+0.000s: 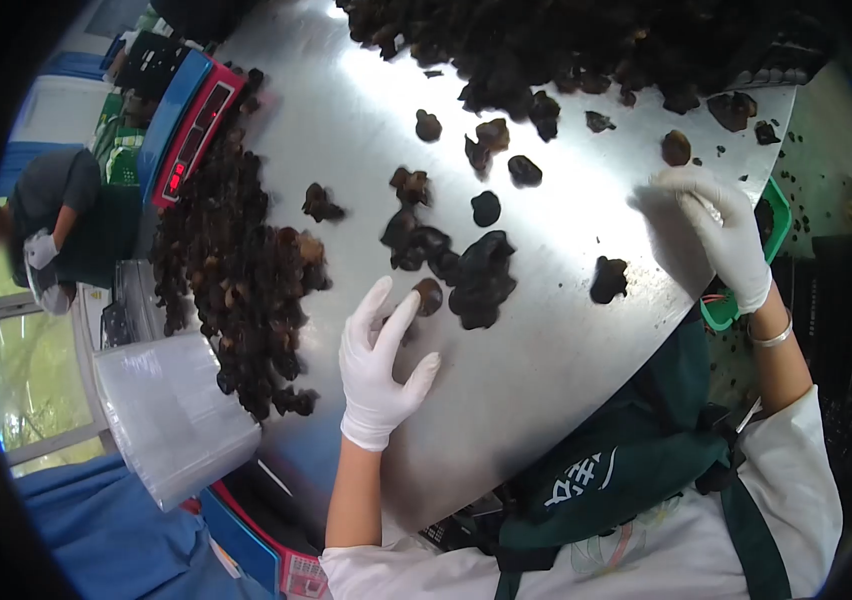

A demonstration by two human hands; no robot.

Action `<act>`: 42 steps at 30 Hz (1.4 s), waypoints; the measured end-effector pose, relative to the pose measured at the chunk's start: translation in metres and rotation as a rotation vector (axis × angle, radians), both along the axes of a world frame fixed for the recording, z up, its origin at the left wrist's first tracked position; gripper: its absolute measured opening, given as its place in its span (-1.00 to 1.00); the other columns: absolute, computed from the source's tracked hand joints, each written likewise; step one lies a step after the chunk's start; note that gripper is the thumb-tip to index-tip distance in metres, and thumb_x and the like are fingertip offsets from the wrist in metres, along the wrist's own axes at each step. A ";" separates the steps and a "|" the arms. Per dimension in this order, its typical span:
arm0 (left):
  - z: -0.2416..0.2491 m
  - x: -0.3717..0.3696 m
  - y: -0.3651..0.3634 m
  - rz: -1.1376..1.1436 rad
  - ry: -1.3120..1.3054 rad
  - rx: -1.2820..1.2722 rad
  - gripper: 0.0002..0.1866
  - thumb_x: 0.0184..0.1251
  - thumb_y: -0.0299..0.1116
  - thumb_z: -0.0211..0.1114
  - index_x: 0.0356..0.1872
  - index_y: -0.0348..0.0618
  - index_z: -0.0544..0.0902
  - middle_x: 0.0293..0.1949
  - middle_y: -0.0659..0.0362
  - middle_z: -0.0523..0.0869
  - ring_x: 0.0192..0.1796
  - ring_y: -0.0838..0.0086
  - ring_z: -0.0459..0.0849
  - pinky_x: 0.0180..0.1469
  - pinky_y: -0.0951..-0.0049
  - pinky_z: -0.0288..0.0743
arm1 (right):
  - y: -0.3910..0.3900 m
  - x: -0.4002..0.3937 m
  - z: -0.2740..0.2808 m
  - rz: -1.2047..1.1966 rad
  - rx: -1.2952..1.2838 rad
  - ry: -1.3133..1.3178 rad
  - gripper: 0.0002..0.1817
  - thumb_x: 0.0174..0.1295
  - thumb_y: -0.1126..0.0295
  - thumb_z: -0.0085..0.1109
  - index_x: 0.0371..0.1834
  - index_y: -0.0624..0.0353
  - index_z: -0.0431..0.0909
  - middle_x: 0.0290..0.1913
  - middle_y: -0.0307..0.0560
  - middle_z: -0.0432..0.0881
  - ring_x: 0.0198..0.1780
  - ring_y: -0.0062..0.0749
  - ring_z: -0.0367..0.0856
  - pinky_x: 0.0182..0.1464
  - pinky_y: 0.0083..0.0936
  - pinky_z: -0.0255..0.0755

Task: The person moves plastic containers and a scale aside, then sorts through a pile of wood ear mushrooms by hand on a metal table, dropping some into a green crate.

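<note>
From afar I watch dark pieces (483, 285) scattered on the surface (546, 400)
A scale (194, 135) stands beside a heap (231, 280); the gloved left hand (383, 365) is spread open at a brown piece (430, 297), with others loosely about, probably spread so single ones are easily reached; the right hand (729, 240) is half curled near the surface's edge, and I cannot tell whether it holds anything

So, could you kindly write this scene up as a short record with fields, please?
left hand: gloved, fingers spread, fingertips at a brown piece
right hand: gloved, fingers curled, contents unclear; bracelet at wrist
surface: metal table, loose dark pieces
heaps: large dark heap at far side; smaller heap at left
device: pink and blue, red display lit
background: another person
</note>
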State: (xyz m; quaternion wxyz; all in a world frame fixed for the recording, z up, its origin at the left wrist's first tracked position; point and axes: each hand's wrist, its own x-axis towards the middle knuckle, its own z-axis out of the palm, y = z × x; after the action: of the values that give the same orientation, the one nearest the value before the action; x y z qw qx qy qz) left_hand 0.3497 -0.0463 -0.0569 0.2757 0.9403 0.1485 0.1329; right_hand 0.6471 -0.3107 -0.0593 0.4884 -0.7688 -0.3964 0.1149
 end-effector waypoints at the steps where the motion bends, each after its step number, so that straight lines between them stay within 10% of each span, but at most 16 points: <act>1: -0.002 -0.008 -0.002 0.004 -0.004 -0.007 -0.38 0.12 -0.36 0.43 0.28 -0.20 0.57 0.38 -0.12 0.43 0.36 0.04 0.48 0.35 0.18 0.42 | -0.001 -0.006 -0.005 0.032 -0.025 0.009 -0.78 0.32 0.61 0.04 -0.08 0.32 0.67 -0.06 -0.04 0.74 -0.01 -0.35 0.69 0.13 -0.50 0.50; 10: 0.010 -0.013 -0.041 0.192 -0.033 0.166 -0.55 0.17 -0.47 0.37 0.15 -0.18 0.68 0.34 -0.07 0.51 0.33 0.09 0.51 0.37 0.19 0.38 | 0.088 -0.079 0.009 0.229 -0.052 -0.397 -0.38 0.07 0.24 0.41 0.24 0.17 0.53 0.07 0.03 0.60 0.05 -0.09 0.54 0.16 -0.26 0.37; 14: 0.011 -0.017 -0.064 0.344 -0.123 -0.180 -0.54 0.24 -0.46 0.37 0.20 -0.24 0.64 0.29 -0.02 0.57 0.29 0.22 0.54 0.31 0.25 0.44 | 0.110 -0.089 -0.006 0.223 -0.303 -0.492 -0.53 0.02 0.30 0.39 0.04 0.11 0.56 -0.05 -0.06 0.61 0.00 -0.13 0.57 0.11 -0.28 0.41; 18: 0.006 -0.005 -0.079 0.371 -0.254 -0.623 -0.32 0.26 -0.45 0.43 0.41 -0.31 0.41 0.34 0.03 0.53 0.23 0.35 0.58 0.26 0.31 0.50 | 0.104 -0.101 0.005 0.329 -0.029 -0.226 -0.66 -0.01 0.48 0.27 -0.11 0.09 0.54 -0.12 -0.06 0.60 -0.02 -0.11 0.58 0.04 -0.26 0.43; 28: -0.004 0.006 -0.095 0.146 -0.533 -1.478 -0.17 0.36 -0.22 0.44 0.52 -0.30 0.20 0.41 0.00 0.44 0.38 0.28 0.52 0.43 0.29 0.41 | 0.090 -0.127 0.038 0.415 0.207 -0.192 -0.30 -0.17 0.55 0.41 0.22 0.04 0.58 -0.06 -0.13 0.66 -0.03 -0.15 0.60 0.04 -0.31 0.45; 35: 0.006 0.005 -0.097 0.074 -0.388 -1.366 -0.31 0.39 -0.30 0.40 0.44 -0.33 0.33 0.40 0.01 0.48 0.31 0.26 0.58 0.26 0.28 0.55 | 0.061 -0.102 0.052 0.449 0.153 -0.310 -0.34 -0.19 0.56 0.38 0.16 0.13 0.61 -0.11 -0.09 0.69 -0.25 -0.07 0.62 -0.16 -0.26 0.48; 39: 0.003 -0.029 -0.072 0.308 -0.329 -0.885 -0.52 0.46 -0.54 0.23 0.37 -0.38 0.43 0.24 -0.02 0.64 0.20 0.29 0.67 0.19 0.35 0.56 | -0.027 -0.041 0.036 -0.541 0.432 -0.692 -0.39 0.18 0.73 0.31 0.34 0.39 0.36 0.17 0.13 0.63 0.10 -0.30 0.67 0.18 -0.42 0.56; 42: 0.009 -0.049 -0.045 0.407 -0.160 -0.389 -0.55 0.30 -0.56 0.29 0.24 -0.33 0.57 0.25 0.02 0.65 0.25 0.27 0.60 0.28 0.28 0.46 | -0.140 0.054 0.009 -0.500 -0.377 -0.853 -0.31 0.19 0.59 0.35 0.43 0.26 0.36 0.30 0.12 0.56 0.23 -0.12 0.60 0.32 -0.26 0.42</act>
State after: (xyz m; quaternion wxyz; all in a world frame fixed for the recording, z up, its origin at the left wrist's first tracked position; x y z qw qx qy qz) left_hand 0.3007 -0.0911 -0.0484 0.4295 0.8070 0.3347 0.2284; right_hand 0.7015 -0.4505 -0.0505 0.1493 -0.8929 -0.3367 -0.2588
